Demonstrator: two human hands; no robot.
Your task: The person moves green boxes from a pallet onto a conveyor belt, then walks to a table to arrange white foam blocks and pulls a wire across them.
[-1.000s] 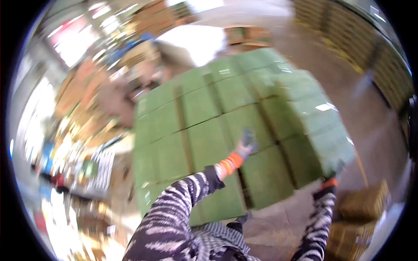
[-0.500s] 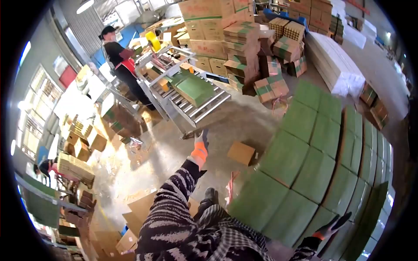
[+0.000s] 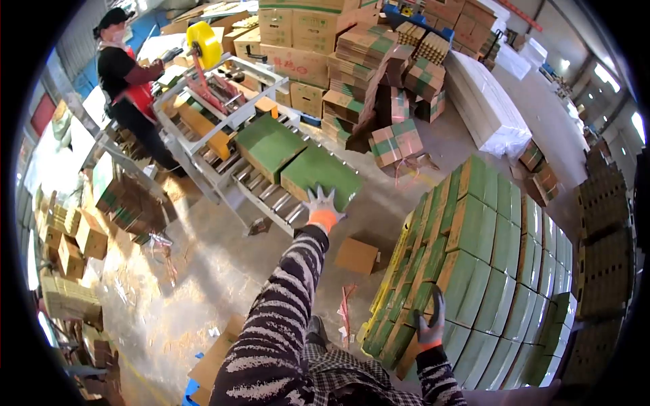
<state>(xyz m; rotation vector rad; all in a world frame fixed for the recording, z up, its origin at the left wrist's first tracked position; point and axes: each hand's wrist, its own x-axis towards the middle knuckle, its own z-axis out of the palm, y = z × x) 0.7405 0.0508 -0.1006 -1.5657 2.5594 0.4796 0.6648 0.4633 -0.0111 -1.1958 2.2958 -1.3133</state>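
Note:
My left hand (image 3: 323, 206), in a grey glove with an orange cuff, is stretched forward with its fingers spread at the near side of a green carton (image 3: 323, 174). Whether it touches the carton is hard to tell. A second green carton (image 3: 271, 145) lies against that one on the roller conveyor (image 3: 267, 193). Lower right, my gloved right hand (image 3: 431, 323) is open, thumb and fingers apart, beside the tall stack of green cartons (image 3: 467, 284). Contact with the stack cannot be made out. Neither hand holds anything.
A co-worker (image 3: 128, 88) stands behind the conveyor near a yellow tape roll (image 3: 204, 44). On the floor lie a small brown box (image 3: 357, 256) and pink strapping (image 3: 345, 311). Flattened cartons (image 3: 355, 61) and a long white wrapped stack (image 3: 484, 98) stand farther back.
My view has moved closer to the conveyor. The left hand has reached up to the green carton, and two cartons now show there. My right hand has shifted along the stack's near side.

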